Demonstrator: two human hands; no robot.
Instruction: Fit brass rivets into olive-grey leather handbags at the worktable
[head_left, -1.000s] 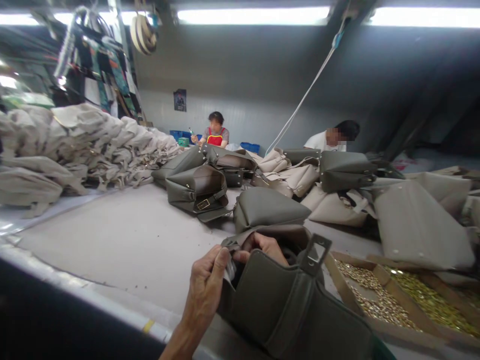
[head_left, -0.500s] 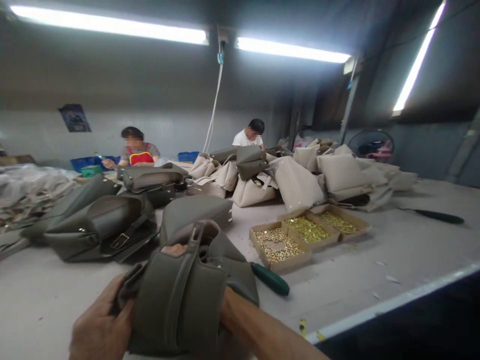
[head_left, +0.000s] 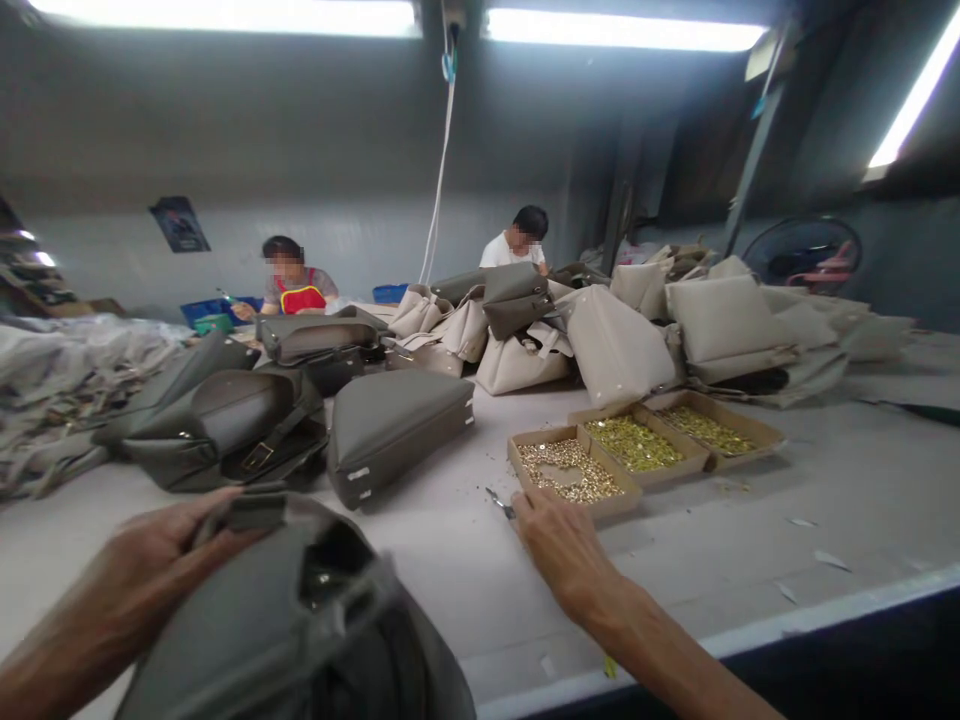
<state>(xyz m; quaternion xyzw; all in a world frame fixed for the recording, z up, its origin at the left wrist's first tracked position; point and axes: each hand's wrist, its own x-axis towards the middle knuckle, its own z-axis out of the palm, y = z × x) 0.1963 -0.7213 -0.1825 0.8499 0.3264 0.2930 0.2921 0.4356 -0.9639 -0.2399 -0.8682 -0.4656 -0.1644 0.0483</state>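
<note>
A dark grey-green bag [head_left: 262, 620] fills the lower left, blurred in part. My left hand [head_left: 161, 560] is closed on its upper edge, thumb and fingers pinching the material. My right hand [head_left: 555, 540] is off the bag, at the near left corner of a cardboard tray of small gold studs [head_left: 577, 478]. Its fingers are wrapped round a tool [head_left: 500, 502] whose metal tip points up and left; the handle is hidden by the hand. Beside that tray are two more trays, one with yellowish metal pieces [head_left: 637, 445] and another with similar pieces [head_left: 709, 430].
Dark bags [head_left: 397, 430] lie behind the held one, and beige bags [head_left: 615, 345] are heaped farther back. Another dark-handled tool [head_left: 922, 411] rests at the right. The table edge [head_left: 720, 640] runs along the lower right. Two people [head_left: 300, 290] sit across the table.
My right hand has come out from the bag and moved right, taking hold of the green-handled tool that lay beside it. The held bag has turned and dropped lower. The view has shifted.
</note>
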